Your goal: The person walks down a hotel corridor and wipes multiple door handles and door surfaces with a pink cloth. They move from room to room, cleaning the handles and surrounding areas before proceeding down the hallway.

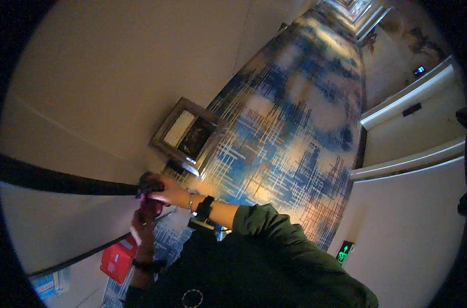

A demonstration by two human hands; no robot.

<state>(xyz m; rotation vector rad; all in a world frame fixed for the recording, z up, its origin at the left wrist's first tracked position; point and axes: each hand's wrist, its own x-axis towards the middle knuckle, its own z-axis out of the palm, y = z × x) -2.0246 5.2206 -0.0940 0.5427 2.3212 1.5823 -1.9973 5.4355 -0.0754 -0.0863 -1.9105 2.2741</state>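
Observation:
Both hands meet at a small dark purple-red item, too blurred to tell what it is. My right hand, with a bracelet and a black strap at the wrist, has its fingers closed around the upper part. Just below it, my left hand, in shadow with a black wristband, grips the lower part. Behind the hands, a dark band runs along the pale wall and ends at the item in this view. Some of the left fingers are hidden.
A square brown-framed fixture stands by the wall above my hands. A red box and a blue-and-white package lie lower left. Blue patterned carpet stretches down the corridor. At right are a door and a green exit sign.

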